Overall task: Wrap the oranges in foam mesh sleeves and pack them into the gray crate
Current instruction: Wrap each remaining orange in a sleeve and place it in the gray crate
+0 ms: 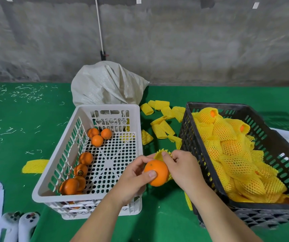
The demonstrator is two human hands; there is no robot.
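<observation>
Gripping a bare orange [156, 172] between curled fingers and thumb, the left hand [135, 175] holds the fruit just above the gap between the two crates. The right hand [182, 169] pinches the rim of a yellow foam mesh sleeve [161, 154] against the far side of that orange; the sleeve's open mouth seems to sit against the fruit, though the fingers hide how far it reaches round.

To the left stands a white perforated crate [52, 187] on the green worktop [26, 128], with several unwrapped oranges [97, 140] along its left side and far end. To the right is the dark gray crate [208, 173], heaped with oranges already in yellow mesh [231, 147].

Between the crates, toward the back, loose empty sleeves [159, 123] lie scattered on the worktop, and one flattened sleeve [35, 165] lies just beside the white crate's left wall. Behind the white crate sits a white woven sack [105, 84] against a concrete wall [192, 41]. White shreds [26, 95] litter the far left of the worktop.
</observation>
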